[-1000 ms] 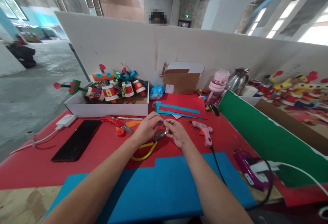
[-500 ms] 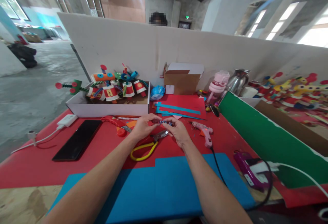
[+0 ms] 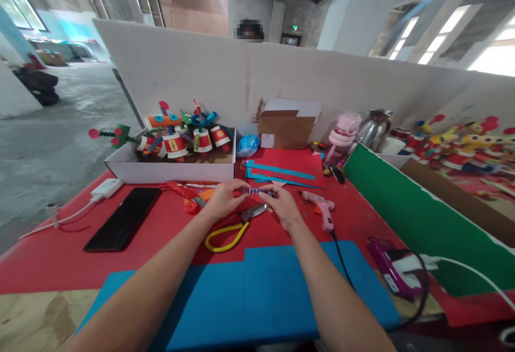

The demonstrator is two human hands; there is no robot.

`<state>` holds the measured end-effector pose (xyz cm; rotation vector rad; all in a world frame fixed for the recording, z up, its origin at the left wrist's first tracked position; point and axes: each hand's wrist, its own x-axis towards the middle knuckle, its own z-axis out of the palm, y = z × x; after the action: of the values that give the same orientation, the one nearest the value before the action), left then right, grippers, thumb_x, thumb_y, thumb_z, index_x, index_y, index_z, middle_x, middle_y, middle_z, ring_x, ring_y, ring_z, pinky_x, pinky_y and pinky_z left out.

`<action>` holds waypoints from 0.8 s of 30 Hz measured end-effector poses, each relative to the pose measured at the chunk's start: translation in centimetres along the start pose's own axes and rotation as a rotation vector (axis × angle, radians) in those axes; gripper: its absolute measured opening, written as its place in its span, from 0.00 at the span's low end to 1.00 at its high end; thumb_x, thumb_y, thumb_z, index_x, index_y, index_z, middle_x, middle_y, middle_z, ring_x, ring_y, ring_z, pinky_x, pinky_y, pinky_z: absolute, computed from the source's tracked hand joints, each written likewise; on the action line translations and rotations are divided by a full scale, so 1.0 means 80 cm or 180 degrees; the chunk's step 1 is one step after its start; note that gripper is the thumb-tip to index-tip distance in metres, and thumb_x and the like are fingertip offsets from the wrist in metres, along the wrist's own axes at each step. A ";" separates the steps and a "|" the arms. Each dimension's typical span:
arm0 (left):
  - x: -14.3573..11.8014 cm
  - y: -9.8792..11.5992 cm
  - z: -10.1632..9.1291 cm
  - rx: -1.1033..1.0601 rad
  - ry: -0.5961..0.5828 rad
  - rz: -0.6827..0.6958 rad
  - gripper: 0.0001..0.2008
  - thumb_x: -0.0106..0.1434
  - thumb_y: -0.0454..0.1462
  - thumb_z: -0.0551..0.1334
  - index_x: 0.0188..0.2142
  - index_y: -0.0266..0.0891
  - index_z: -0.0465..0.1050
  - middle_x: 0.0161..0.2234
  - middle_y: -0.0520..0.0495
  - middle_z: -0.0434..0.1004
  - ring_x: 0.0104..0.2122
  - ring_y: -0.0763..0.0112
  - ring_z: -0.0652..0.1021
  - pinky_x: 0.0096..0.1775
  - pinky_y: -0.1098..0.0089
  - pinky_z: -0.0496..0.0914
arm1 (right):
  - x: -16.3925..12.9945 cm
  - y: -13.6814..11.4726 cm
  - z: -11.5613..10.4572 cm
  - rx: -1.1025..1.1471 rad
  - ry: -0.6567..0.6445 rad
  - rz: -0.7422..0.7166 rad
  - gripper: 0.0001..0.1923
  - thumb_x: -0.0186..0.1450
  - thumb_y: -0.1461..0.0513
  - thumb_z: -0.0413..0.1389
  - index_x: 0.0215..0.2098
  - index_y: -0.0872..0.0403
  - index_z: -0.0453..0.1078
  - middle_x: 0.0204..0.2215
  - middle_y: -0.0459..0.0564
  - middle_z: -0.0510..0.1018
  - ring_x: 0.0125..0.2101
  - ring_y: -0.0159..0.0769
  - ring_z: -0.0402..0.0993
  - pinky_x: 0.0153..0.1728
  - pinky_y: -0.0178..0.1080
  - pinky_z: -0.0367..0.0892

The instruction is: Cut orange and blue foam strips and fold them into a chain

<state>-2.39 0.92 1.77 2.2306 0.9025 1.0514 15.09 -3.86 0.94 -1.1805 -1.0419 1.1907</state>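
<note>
Colours only. Coil [image 3: 255, 191] between the two hands: blue and white stripes, small. Bench [image 3: 48, 258] cover is red; bare wood-grain tan shows at the near left corner. Blue foam sheet [image 3: 249, 298] in front. Cutters [image 3: 233, 228]: yellow handles, grey metal head. Glue gun [image 3: 319, 207]: pale pink, black cable. Phone [image 3: 123, 226]: black, glossy. Charger [image 3: 105, 187] and its cord: white. Box [image 3: 169, 169]: white, holding figures [image 3: 181, 137] in red, white, orange, blue and green with striped spiral arms. Paper stack [image 3: 289, 167]: red with blue strips on top. Bag [image 3: 246, 145]: light blue. Carton [image 3: 285, 126]: brown. Bottle [image 3: 341, 137]: pink. Kettle [image 3: 372, 126]: silver. Board [image 3: 422, 223] on the right: green. Partition [image 3: 241, 78]: off-white.
</note>
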 end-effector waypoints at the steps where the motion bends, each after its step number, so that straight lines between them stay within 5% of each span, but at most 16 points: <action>1: 0.000 -0.002 0.000 0.0142 -0.0025 -0.0039 0.08 0.56 0.32 0.60 0.35 0.38 0.76 0.34 0.48 0.80 0.35 0.68 0.77 0.40 0.70 0.70 | 0.000 0.000 0.000 0.0011 0.0045 0.0020 0.14 0.47 0.56 0.65 0.30 0.53 0.73 0.17 0.39 0.68 0.15 0.24 0.57 0.15 0.30 0.51; 10: -0.002 -0.022 -0.001 0.1823 -0.0312 -0.0648 0.10 0.58 0.35 0.61 0.39 0.43 0.78 0.39 0.46 0.79 0.41 0.62 0.76 0.45 0.65 0.68 | 0.005 -0.002 -0.003 0.0952 0.0484 0.0395 0.17 0.50 0.51 0.65 0.25 0.56 0.74 0.24 0.46 0.75 0.19 0.24 0.64 0.20 0.30 0.63; 18: -0.001 -0.021 -0.005 0.1665 0.0430 -0.0260 0.11 0.61 0.32 0.55 0.35 0.41 0.77 0.35 0.46 0.80 0.35 0.63 0.76 0.39 0.66 0.69 | 0.004 -0.007 -0.004 0.1594 0.0206 0.0665 0.14 0.59 0.52 0.60 0.28 0.56 0.73 0.28 0.52 0.76 0.33 0.35 0.75 0.41 0.40 0.74; 24: -0.003 -0.021 -0.003 0.1557 0.0541 -0.0276 0.11 0.61 0.33 0.55 0.34 0.42 0.76 0.32 0.46 0.80 0.34 0.64 0.76 0.38 0.67 0.68 | 0.005 0.004 -0.008 0.1411 -0.0045 0.0486 0.10 0.52 0.65 0.65 0.33 0.54 0.73 0.32 0.49 0.78 0.38 0.37 0.77 0.47 0.41 0.71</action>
<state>-3.29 1.89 0.69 2.4817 1.4468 1.0799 15.74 -3.53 0.58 -0.9118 -0.6571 1.4611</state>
